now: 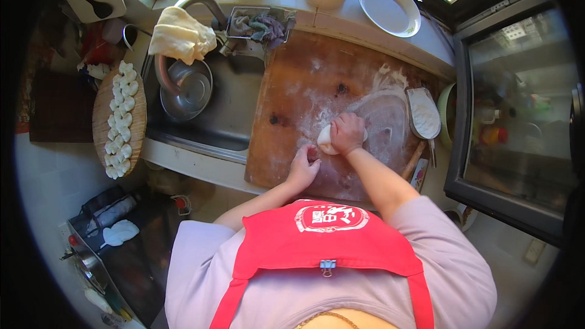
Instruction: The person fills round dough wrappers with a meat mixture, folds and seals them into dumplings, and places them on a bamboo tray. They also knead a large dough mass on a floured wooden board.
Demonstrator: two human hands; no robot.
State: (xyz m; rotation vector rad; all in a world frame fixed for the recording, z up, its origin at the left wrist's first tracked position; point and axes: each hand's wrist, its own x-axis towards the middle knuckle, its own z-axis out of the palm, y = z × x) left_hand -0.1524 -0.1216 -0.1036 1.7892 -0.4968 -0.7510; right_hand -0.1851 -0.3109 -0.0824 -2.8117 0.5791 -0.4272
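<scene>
On a floured wooden board (pixel 292 77) lies a lump of white dough (pixel 326 140). My right hand (pixel 348 131) presses down on it with curled fingers and covers much of it. My left hand (pixel 305 164) rests at the board just left of the dough, fingers bent and apart, with nothing seen in it. White flour is spread around the dough. To the right, a scoop of flour (pixel 425 116) lies at the board's edge, with a wooden rolling pin (pixel 413 160) below it, partly hidden.
Left of the board is a steel sink (pixel 224 100) holding a metal bowl (pixel 189 91); a cloth (pixel 183 34) hangs over its faucet. Farther left, shaped dough pieces (pixel 119 123) line a woven tray (pixel 101 119). A white plate (pixel 389 8) and pots stand behind. An open window (pixel 516 100) juts in at right.
</scene>
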